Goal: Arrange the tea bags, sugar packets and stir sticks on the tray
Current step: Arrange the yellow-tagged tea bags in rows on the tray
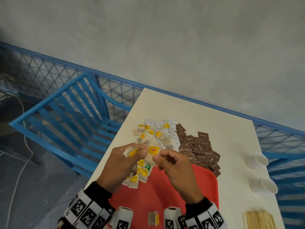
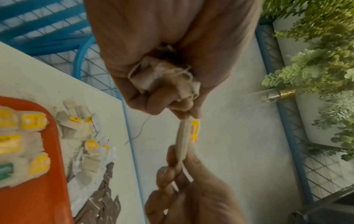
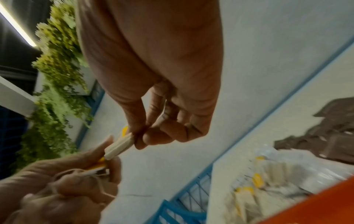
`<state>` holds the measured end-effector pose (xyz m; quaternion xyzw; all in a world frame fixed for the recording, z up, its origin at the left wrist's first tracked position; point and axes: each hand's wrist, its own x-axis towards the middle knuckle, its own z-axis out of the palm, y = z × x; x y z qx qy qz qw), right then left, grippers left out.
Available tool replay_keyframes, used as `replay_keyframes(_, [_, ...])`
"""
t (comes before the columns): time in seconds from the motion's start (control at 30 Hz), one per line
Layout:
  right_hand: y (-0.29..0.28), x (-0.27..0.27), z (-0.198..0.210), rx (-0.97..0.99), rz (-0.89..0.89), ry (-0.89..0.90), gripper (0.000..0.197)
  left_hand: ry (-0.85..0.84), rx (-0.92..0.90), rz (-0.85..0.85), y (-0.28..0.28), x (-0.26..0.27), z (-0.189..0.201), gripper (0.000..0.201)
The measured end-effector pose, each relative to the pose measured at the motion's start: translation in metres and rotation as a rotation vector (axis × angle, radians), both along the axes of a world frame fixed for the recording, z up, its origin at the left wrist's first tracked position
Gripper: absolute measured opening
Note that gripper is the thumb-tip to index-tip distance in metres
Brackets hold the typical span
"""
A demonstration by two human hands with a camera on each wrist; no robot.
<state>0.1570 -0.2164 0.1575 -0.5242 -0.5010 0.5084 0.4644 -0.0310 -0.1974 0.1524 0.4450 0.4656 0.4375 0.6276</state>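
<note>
1. Both hands are raised above the far left corner of the red tray (image 1: 165, 192), most likely so one tea bag can be pulled free of a bunch before it is laid down.
2. The left hand (image 1: 121, 164) is closed round a bunch of tea bags (image 2: 153, 75) with tangled strings; its fingertips also pinch one end of the single tea bag (image 1: 152, 155).
3. The right hand (image 1: 175, 169) pinches the other end of that bag between thumb and forefinger; its other fingers are curled and hold nothing.
4. A block of tea bags already lies in rows on the tray's far left part (image 1: 140, 174); one more lies alone at the near edge (image 1: 153, 218).
5. Loose tea bags (image 1: 148, 134), white packets (image 1: 172, 134) and brown sugar packets (image 1: 200, 149) are heaped on the table (image 1: 198, 113) beyond the tray; the stir sticks (image 1: 260, 219) lie near right, off the tray.
6. The hands cover part of the tray rows. How many bags the left fist holds cannot be told. The sticks are cut off by the frame edge, and both wrist views are blurred.
</note>
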Motion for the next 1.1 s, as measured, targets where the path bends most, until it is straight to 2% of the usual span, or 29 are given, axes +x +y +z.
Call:
replay_keyframes(0.1, [0.002, -0.003, -0.040, -0.132, -0.042, -0.044, 0.015, 0.030, -0.028, 0.061, -0.005, -0.016, -0.003, 0.018])
replay_keyframes(0.2, [-0.002, -0.007, -0.095, -0.322, -0.075, -0.148, 0.020, 0.280, 0.023, 0.049, -0.008, -0.034, -0.026, 0.008])
replay_keyframes(0.33, [-0.007, -0.013, -0.150, -0.484, -0.106, -0.248, 0.015, 0.827, 0.076, -0.184, -0.008, -0.050, -0.087, 0.010])
replay_keyframes(0.4, [-0.006, -0.016, -0.162, -0.512, -0.123, -0.286, 0.016, 0.946, 0.014, -0.313, -0.008, -0.046, -0.116, 0.008])
replay_keyframes(0.53, [-0.004, -0.030, -0.171, -0.515, -0.114, -0.337, 0.021, 1.165, 0.036, -0.532, -0.008, -0.031, -0.144, 0.036])
replay_keyframes(0.63, [-0.004, -0.037, -0.176, -0.512, -0.157, -0.372, 0.023, 1.183, 0.086, -0.558, -0.004, -0.028, -0.150, 0.043])
replay_keyframes(0.73, [-0.002, -0.041, -0.183, -0.536, -0.179, -0.557, 0.018, 1.231, 0.117, -0.620, -0.003, -0.028, -0.153, 0.045])
replay_keyframes(0.9, [-0.004, -0.045, -0.181, -0.537, -0.217, -0.633, 0.033, 1.292, 0.142, -0.626, 0.001, -0.027, -0.159, 0.045])
replay_keyframes(1.0, [-0.003, -0.044, -0.179, -0.541, -0.181, -0.644, 0.037, 1.269, 0.150, -0.631, 0.001, -0.027, -0.158, 0.044])
replay_keyframes(1.1, [0.001, -0.029, -0.172, -0.516, -0.172, -0.657, 0.029, 1.147, 0.162, -0.580, 0.002, -0.031, -0.156, 0.036])
